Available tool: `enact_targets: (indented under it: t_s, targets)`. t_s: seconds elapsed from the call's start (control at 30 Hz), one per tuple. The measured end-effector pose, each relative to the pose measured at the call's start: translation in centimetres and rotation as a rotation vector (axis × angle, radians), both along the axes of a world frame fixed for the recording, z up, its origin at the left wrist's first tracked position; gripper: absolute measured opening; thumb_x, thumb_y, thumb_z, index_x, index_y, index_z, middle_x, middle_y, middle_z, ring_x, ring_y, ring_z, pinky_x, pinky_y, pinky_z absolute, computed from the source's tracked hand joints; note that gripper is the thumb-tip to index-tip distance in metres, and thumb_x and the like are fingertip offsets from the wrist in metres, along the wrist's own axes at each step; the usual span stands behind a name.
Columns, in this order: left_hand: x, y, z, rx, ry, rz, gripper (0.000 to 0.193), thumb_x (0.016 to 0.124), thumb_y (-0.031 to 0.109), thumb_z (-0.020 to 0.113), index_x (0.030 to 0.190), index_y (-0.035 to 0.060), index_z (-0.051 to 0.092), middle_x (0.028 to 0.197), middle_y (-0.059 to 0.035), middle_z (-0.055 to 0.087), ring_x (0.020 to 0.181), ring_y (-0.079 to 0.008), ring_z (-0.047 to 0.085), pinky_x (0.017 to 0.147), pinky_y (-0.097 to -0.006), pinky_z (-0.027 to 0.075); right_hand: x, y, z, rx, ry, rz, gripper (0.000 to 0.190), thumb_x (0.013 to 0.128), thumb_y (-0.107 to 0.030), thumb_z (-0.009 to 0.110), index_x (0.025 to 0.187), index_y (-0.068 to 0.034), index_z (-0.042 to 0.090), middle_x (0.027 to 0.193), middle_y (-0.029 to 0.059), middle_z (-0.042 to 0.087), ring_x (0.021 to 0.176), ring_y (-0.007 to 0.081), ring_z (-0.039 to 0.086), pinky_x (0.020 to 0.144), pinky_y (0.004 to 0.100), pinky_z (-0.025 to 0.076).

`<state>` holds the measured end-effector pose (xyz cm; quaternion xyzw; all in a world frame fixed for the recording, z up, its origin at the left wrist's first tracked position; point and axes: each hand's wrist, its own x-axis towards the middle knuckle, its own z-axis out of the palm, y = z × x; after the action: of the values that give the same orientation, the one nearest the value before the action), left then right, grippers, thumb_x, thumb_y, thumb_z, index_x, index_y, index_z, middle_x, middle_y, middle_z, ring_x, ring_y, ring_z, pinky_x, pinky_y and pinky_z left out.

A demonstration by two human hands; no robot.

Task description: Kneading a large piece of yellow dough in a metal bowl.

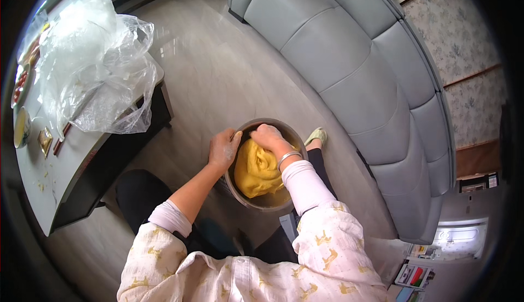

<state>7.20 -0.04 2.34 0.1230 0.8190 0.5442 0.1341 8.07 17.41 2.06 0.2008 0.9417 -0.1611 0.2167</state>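
Observation:
A large mass of yellow dough [258, 173] lies folded in a round metal bowl [268, 208] low in front of me. My left hand [223, 148] grips the bowl's left rim, thumb over the edge, with pale smears on its skin. Inside the bowl, my right hand [268, 137] is bent over the dough's upper edge with its fingers curled; its fingertips are partly hidden, and whether they pinch the dough is unclear. A silver bangle [288, 158] circles my right wrist.
At left a table [77, 171] bears clear plastic bags [94, 68], chopsticks [62, 139], a small packet [45, 140], a bowl [22, 128] and a dish of red food [20, 85]. A grey sofa [348, 73] curves along the right. My slippered foot [318, 136] is beyond the metal bowl.

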Motion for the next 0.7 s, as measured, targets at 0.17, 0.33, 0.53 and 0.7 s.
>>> enact_targets:
  t_s: [0.17, 0.33, 0.53, 0.7]
  targets:
    - [-0.3, -0.4, -0.5, 0.005, -0.015, 0.023, 0.033, 0.087, 0.029, 0.06, 0.078, -0.002, 0.06, 0.071, -0.0235, 0.056, 0.065, -0.0407, 0.052, 0.061, -0.0428, 0.042, 2.2, -4.5, 4.8, -0.111, -0.031, 0.187, 0.037, 0.081, -0.036, 0.052, 0.086, -0.005, 0.071, 0.095, 0.0236, 0.065, 0.093, 0.0387, 0.062, 0.087, 0.0455, 0.048]
    - [-0.3, -0.9, -0.3, 0.055, -0.071, 0.034, 0.031, 0.086, 0.031, 0.06, 0.083, -0.0004, 0.064, 0.073, -0.0215, 0.059, 0.067, -0.0375, 0.056, 0.063, -0.0407, 0.044, 11.2, -5.3, 10.5, -0.219, 0.299, 0.3, 0.041, 0.083, -0.035, 0.058, 0.061, -0.001, 0.063, 0.069, 0.0211, 0.062, 0.071, 0.0386, 0.062, 0.07, 0.0479, 0.048]
    - [-0.2, -0.2, 0.6, 0.035, -0.092, 0.007, 0.029, 0.086, 0.025, 0.061, 0.088, -0.0032, 0.065, 0.068, -0.0166, 0.06, 0.06, -0.0189, 0.055, 0.06, -0.0335, 0.045, 16.5, -2.5, 12.1, 0.188, 0.423, 0.425, 0.025, 0.078, -0.034, 0.063, 0.079, -0.009, 0.065, 0.088, 0.014, 0.065, 0.09, 0.0311, 0.061, 0.082, 0.0456, 0.043]
    - [0.3, 0.1, 0.3, 0.107, -0.191, 0.043, 0.027, 0.086, 0.025, 0.062, 0.088, -0.002, 0.065, 0.067, -0.0169, 0.059, 0.059, -0.0195, 0.054, 0.06, -0.0341, 0.045, 16.7, -2.4, 7.7, 0.001, 0.665, 0.524, 0.034, 0.081, -0.028, 0.053, 0.107, -0.008, 0.06, 0.117, 0.0126, 0.058, 0.113, 0.0301, 0.052, 0.1, 0.0517, 0.03]
